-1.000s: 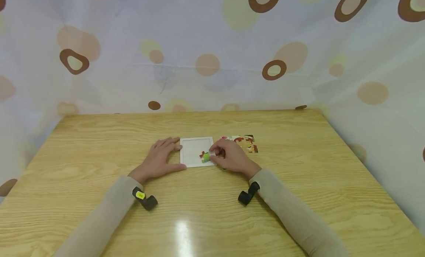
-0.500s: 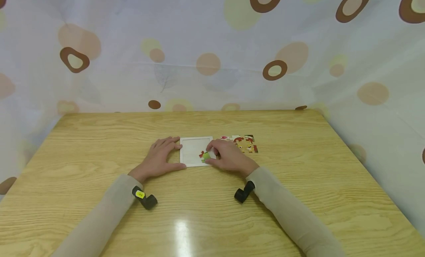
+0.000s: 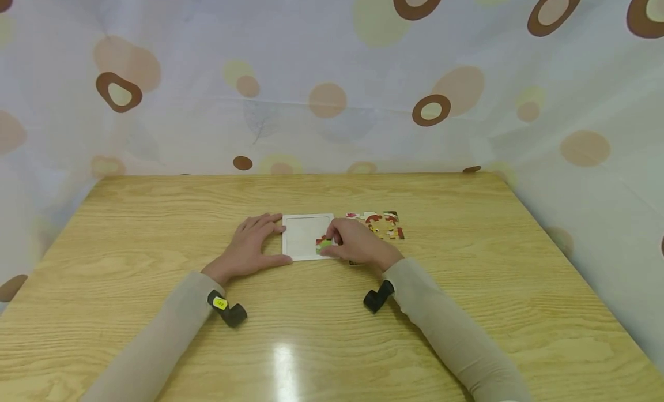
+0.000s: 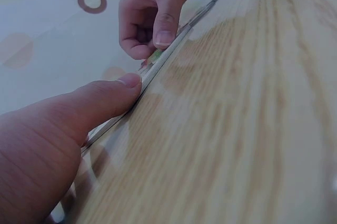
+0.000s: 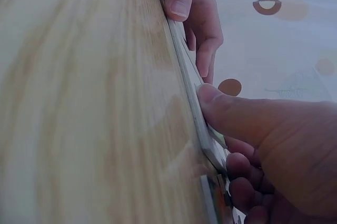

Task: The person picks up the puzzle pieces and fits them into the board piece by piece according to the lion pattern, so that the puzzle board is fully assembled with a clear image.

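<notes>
A white square puzzle tray [image 3: 308, 216] lies flat on the wooden table. My left hand [image 3: 249, 247] rests along its left side, with the fingers reaching the upper left and the straight thumb touching the near edge. In the tray's lower right corner is a green and red puzzle piece [image 3: 323, 245]. My right hand [image 3: 358, 240] pinches this piece between thumb and fingers, partly covering it and the tray's right rim. The left wrist view shows the left thumb [image 4: 113, 95] against the tray's edge. From the right wrist, the right thumb [image 5: 226, 109] presses near the edge.
Several loose puzzle pieces [image 3: 373, 218] lie right of the tray, some hidden behind the right hand. A dark-edged piece sits below that hand. A patterned curtain [image 3: 327, 142] hangs behind the table [image 3: 321, 327].
My right hand has moved slightly left and down over the tray. The green and red piece has turned from a tilt to line up with the lower right corner. The left hand stays put.
</notes>
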A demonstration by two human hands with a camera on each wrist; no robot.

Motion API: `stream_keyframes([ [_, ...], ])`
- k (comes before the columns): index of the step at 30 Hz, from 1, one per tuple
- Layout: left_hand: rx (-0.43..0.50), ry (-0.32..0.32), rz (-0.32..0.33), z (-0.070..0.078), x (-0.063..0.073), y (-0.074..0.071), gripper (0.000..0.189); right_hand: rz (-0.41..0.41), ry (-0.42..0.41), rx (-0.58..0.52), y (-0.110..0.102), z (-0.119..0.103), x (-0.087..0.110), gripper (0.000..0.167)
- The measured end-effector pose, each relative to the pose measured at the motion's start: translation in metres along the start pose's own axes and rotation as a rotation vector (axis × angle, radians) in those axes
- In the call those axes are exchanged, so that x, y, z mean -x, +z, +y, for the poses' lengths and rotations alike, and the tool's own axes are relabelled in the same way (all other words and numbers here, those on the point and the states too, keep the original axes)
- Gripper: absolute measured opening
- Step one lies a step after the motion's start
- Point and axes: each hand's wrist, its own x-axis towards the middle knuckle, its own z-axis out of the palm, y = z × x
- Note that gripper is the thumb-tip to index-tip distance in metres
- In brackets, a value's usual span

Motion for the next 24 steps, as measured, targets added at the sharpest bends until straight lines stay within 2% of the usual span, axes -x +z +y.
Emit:
stream_keyframes([
  [10, 0.0, 0.01, 0.01, -0.001, 0.0, 0.0, 0.069, 0.026, -0.088, -0.114, 0.0, -0.002, 0.0, 0.027],
  [15, -0.005, 0.009, 0.01, -0.002, 0.0, -0.002, 0.069, 0.052, -0.176, -0.133, 0.001, -0.001, -0.001, 0.024],
  [19, -0.008, 0.004, 0.011, -0.003, 0.002, -0.003, 0.069, 0.094, -0.223, -0.167, 0.005, 0.003, 0.0, 0.019],
  [24, 0.001, 0.013, 0.01, -0.001, 0.001, -0.002, 0.069, 0.188, -0.206, -0.251, 0.009, 0.012, 0.008, 0.013],
])
